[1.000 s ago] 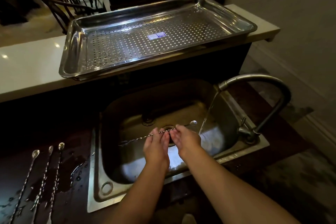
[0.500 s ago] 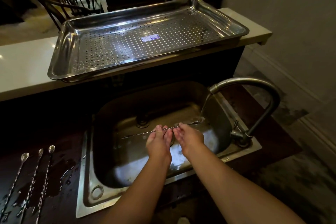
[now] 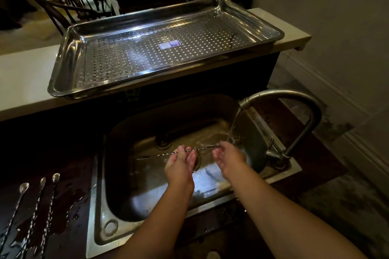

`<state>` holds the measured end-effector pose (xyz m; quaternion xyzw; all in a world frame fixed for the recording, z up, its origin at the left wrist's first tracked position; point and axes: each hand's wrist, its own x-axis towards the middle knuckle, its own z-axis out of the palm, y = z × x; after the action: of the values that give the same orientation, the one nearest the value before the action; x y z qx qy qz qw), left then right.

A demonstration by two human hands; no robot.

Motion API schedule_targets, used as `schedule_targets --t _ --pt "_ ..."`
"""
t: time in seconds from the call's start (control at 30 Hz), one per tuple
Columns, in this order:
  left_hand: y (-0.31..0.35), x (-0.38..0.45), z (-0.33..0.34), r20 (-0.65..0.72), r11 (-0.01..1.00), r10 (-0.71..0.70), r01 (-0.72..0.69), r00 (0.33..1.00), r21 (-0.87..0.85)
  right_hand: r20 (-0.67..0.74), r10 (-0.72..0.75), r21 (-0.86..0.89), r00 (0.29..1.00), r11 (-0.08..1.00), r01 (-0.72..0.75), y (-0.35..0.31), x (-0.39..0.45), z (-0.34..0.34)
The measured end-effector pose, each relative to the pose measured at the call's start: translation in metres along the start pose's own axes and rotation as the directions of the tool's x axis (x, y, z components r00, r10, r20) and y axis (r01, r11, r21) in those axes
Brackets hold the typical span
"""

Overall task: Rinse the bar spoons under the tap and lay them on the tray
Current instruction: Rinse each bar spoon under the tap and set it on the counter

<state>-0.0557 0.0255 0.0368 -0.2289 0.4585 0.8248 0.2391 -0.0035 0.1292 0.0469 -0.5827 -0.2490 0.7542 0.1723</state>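
Observation:
A long twisted bar spoon point(image 3: 202, 149) lies level over the steel sink point(image 3: 101, 212), held by both hands. My left hand point(image 3: 181, 164) pinches its middle. My right hand point(image 3: 229, 159) holds the bowl end, hidden behind the fingers, in the water stream falling from the curved tap point(image 3: 294, 99). Three more bar spoons point(image 3: 37, 202) lie side by side on the wet dark counter at the lower left. The perforated steel tray point(image 3: 69, 57) sits on the pale ledge behind the sink with no spoon in it.
The pale ledge point(image 3: 25, 78) runs left of the tray. Dark chairs point(image 3: 69, 0) and a table stand beyond it. A wall and skirting board close off the right side. Water puddles on the counter point(image 3: 69, 206) beside the sink.
My right hand has slid along the spoon to its bowl end and under the running water. The hands are now farther apart. The camera has moved closer.

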Motion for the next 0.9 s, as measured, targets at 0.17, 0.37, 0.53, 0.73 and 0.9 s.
schedule_targets --t 0.17,0.37,0.53,0.73,0.9 --pt "0.001 -0.002 -0.002 0.004 1.000 -0.002 0.002 1.000 -0.003 -0.052 -0.013 -0.030 0.999 0.999 0.012 -0.013 0.012 -0.007" --pt "0.002 -0.002 -0.004 0.007 1.000 -0.003 0.003 1.000 -0.008 -0.075 -0.076 -0.113 0.994 0.991 0.067 -0.003 0.015 -0.002" --pt "-0.008 -0.007 -0.006 0.032 1.000 -0.012 0.012 0.999 -0.005 0.067 -0.044 -0.088 0.997 0.995 0.049 0.018 0.006 0.008" --pt "-0.018 -0.008 -0.005 0.048 1.000 0.000 0.000 0.999 0.000 0.172 -0.049 -0.100 0.984 0.993 0.066 0.032 0.001 0.014" --pt "-0.025 -0.011 0.006 0.053 0.999 -0.051 0.052 0.997 -0.005 0.141 -0.085 -0.151 0.986 0.983 0.106 0.018 0.009 0.002"
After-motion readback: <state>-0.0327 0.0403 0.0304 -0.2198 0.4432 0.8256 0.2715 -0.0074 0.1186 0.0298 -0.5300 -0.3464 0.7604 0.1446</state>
